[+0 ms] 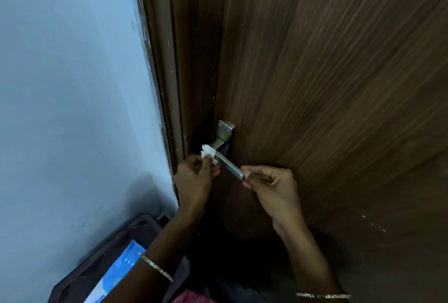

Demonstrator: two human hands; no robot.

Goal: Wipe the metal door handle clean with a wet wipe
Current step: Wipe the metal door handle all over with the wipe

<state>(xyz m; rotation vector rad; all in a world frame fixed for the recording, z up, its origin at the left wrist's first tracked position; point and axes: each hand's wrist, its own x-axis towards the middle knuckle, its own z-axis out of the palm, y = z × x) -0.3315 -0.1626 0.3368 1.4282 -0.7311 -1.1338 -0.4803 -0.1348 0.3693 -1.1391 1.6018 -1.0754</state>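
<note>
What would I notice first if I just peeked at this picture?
Two hands meet at the metal door handle, low on the brown wooden door. The left hand pinches a white wet wipe against the handle near its bend, and the right hand pinches the handle's free end. Next comes the pale blue wall on the left, with a blue packet at the bottom left.

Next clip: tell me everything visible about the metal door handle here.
The door handle is a flat, straight lever of brushed silver metal, set on a rectangular backplate with two screws showing at its top, fixed to the brown wood-grain door close to its frame-side edge. The lever slants down to the right in the picture. The left hand holds a bunched white wet wipe against it near the neck; the right hand pinches its free end.
</note>
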